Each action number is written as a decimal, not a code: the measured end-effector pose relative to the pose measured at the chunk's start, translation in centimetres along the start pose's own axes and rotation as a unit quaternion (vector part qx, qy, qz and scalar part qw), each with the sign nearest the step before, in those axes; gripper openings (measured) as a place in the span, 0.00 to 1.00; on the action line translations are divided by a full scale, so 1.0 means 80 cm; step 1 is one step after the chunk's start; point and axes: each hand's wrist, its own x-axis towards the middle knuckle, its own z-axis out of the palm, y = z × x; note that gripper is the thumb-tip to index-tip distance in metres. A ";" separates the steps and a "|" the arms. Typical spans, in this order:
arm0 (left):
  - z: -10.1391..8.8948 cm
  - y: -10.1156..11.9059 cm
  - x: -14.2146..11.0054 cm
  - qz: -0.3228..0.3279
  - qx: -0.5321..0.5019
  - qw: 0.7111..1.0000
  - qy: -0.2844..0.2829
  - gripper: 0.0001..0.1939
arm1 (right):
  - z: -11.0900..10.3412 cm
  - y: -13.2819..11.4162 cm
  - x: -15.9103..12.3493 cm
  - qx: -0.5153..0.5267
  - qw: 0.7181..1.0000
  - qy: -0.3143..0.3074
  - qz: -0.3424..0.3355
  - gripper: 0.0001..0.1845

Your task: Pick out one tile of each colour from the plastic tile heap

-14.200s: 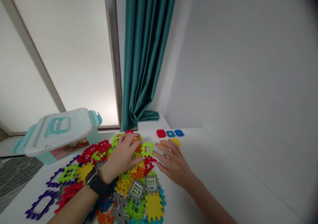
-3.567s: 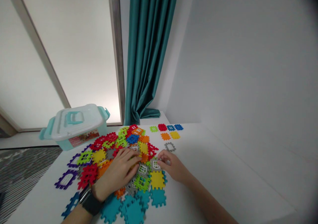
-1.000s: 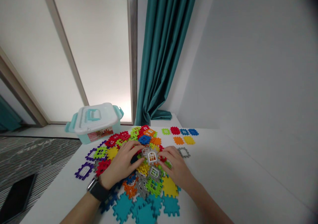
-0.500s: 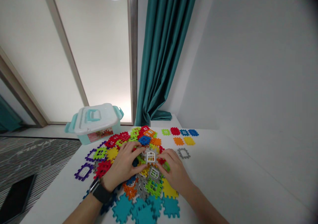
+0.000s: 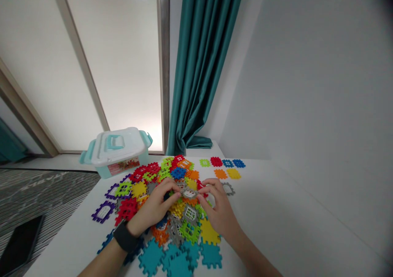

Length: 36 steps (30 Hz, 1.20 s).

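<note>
Between my two hands a grey toothed building tile with a white window (image 5: pixel 189 193) is held up, tipped nearly flat to my view. My left hand (image 5: pixel 161 199), a watch on its wrist, pinches the tile's left edge. At the right edge, the thumb and fingers of my right hand (image 5: pixel 217 205) close on it. Below them spreads a heap of plastic tiles: a grey window tile (image 5: pixel 190 214), a lime green tile (image 5: pixel 190 231), a yellow tile (image 5: pixel 209 232) and several teal tiles (image 5: pixel 179 265). My left hand hides part of the heap.
A lidded storage box (image 5: pixel 121 150) stands at the table's back left. Several single tiles lie apart at the back right, among them a yellow one (image 5: pixel 233 173) and a grey frame (image 5: pixel 228 189). Purple frames (image 5: pixel 103 212) lie left. A dark flat device (image 5: pixel 21 242) is lower left, off the table.
The grey window tile has tipped from facing me to nearly flat. Both hands have turned with it, and the left hand's fingers have drawn closer together.
</note>
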 end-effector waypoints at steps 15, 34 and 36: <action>-0.009 0.007 0.004 -0.058 -0.087 0.994 -0.010 0.17 | 0.005 -0.011 0.005 0.192 0.959 -0.071 0.196 0.17; -0.009 0.006 -0.007 -0.008 0.047 0.998 -0.028 0.10 | -0.010 -0.007 0.002 -0.187 0.937 0.046 -0.292 0.11; -0.009 0.005 -0.006 -0.007 0.035 0.998 -0.044 0.11 | -0.010 -0.008 0.003 -0.192 0.934 0.044 -0.297 0.11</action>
